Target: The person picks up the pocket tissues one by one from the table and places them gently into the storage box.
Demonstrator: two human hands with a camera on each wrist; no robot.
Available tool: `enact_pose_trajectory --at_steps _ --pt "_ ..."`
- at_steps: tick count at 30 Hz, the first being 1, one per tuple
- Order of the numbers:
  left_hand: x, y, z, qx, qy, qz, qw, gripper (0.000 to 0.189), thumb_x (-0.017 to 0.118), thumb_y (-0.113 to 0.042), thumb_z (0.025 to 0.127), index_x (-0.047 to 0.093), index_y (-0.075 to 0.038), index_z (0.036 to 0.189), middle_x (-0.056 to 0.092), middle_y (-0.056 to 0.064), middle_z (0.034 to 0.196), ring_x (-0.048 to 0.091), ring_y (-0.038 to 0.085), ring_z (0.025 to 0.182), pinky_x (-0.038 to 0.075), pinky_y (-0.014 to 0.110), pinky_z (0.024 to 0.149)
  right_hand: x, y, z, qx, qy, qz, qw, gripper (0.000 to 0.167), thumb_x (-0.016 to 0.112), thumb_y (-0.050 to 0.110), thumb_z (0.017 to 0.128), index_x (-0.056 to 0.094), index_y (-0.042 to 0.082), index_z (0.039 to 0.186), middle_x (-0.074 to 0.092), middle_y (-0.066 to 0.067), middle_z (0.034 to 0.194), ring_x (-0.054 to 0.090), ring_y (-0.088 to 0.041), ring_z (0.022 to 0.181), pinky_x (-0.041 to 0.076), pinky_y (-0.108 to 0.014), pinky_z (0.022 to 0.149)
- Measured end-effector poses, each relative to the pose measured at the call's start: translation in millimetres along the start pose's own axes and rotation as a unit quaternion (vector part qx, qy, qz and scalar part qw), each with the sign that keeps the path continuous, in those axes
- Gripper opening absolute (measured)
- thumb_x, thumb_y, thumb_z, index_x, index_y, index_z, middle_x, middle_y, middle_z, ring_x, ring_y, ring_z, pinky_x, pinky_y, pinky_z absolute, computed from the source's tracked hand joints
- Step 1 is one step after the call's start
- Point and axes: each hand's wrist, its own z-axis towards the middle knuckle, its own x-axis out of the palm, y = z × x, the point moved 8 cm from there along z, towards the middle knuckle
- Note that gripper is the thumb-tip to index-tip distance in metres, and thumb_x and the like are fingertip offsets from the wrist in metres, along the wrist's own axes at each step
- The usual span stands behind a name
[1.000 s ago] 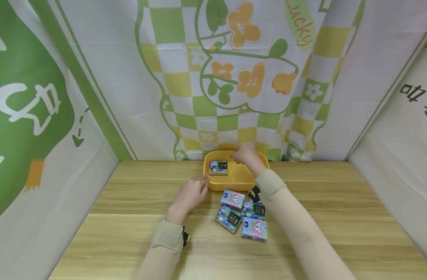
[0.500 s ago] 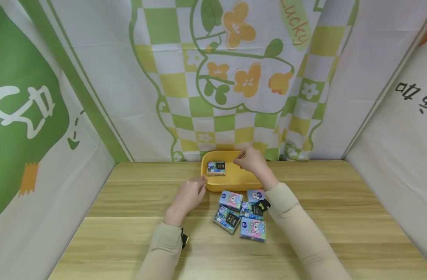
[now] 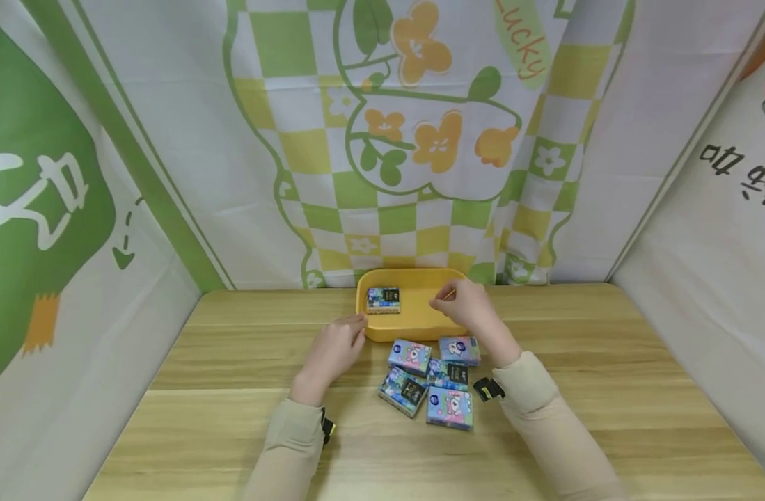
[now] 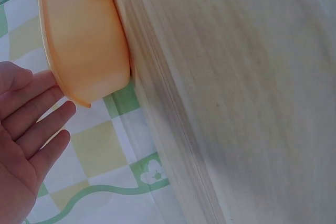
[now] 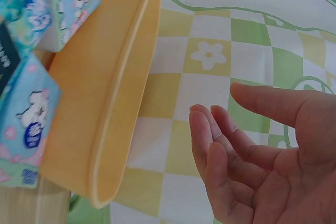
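Observation:
A yellow plastic basket (image 3: 413,332) stands against the back cloth, with one blue-floral tissue pack (image 3: 383,300) lying in its left end. My left hand (image 3: 332,351) is at the basket's left rim; in the left wrist view its fingers (image 4: 44,129) are nearly straight and a fingertip touches the rim. Over the basket's right end is my right hand (image 3: 470,306), fingers loosely bent and thumb apart, holding nothing. In front of the basket lie several tissue packs, among them a pink-and-blue pack (image 3: 410,355), a dark-labelled floral pack (image 3: 403,392) and another cartoon pack (image 3: 450,408).
The wooden table (image 3: 232,390) ends at a checkered cloth (image 3: 397,223) behind the basket. Printed cloth walls (image 3: 163,257) enclose both sides. Dark wrist cameras are strapped at both cuffs, the right camera (image 3: 489,390) beside the packs.
My right hand has drawn back a little toward the right and nearer over the basket, uncovering the rear-right pack. My left hand stays at the rim. The head view has shifted slightly.

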Motion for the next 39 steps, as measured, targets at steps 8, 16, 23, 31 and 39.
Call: enact_pose_trajectory --at_steps 8,16,23,31,39 --pt "-0.4 0.4 1.5 -0.003 0.005 0.003 1.0000 0.027 0.057 -0.012 0.091 0.068 -0.004 0.114 0.063 0.012 0.125 0.061 0.029 0.115 0.048 0.041 0.101 -0.7 -11.3 -11.0 -0.012 -0.001 -0.017 0.9998 0.025 0.068 0.032 0.087 0.068 0.008 0.096 0.069 -0.008 0.086 0.061 -0.018 0.069 0.051 -0.029 0.059" --pt "-0.2 -1.1 0.7 -0.002 0.007 0.006 1.0000 0.026 0.057 -0.012 0.091 0.068 -0.004 0.113 0.063 0.012 0.124 0.061 0.028 0.114 0.049 0.041 0.100 3.7 -22.1 -18.8 -0.012 0.007 -0.032 0.9994 0.023 0.069 0.030 0.086 0.069 0.008 0.094 0.069 -0.006 0.088 0.060 -0.016 0.071 0.051 -0.029 0.061" --pt "1.5 0.3 0.2 -0.004 0.002 0.003 1.0000 0.026 0.057 -0.011 0.091 0.069 -0.004 0.113 0.063 0.012 0.124 0.061 0.029 0.114 0.049 0.042 0.100 10.4 -33.7 -26.1 -0.005 0.009 -0.047 0.9989 0.022 0.071 0.029 0.083 0.068 0.009 0.091 0.068 -0.006 0.086 0.060 -0.016 0.070 0.051 -0.029 0.059" --pt "2.5 1.5 1.1 -0.004 0.007 0.007 0.9999 0.026 0.057 -0.012 0.091 0.068 -0.004 0.113 0.063 0.012 0.125 0.061 0.029 0.114 0.049 0.042 0.100 17.2 -43.9 -31.1 -0.008 0.014 -0.050 0.9986 0.017 0.072 0.024 0.082 0.068 0.008 0.086 0.067 -0.005 0.082 0.058 -0.017 0.070 0.050 -0.028 0.058" --pt "3.4 1.4 1.9 -0.007 0.016 0.010 0.9998 0.027 0.056 -0.013 0.091 0.068 -0.005 0.114 0.062 0.010 0.126 0.061 0.028 0.116 0.048 0.041 0.101 25.2 -54.2 -36.0 -0.002 0.017 -0.058 0.9982 0.019 0.076 0.023 0.077 0.068 0.008 0.084 0.067 -0.003 0.081 0.060 -0.017 0.072 0.052 -0.030 0.061"
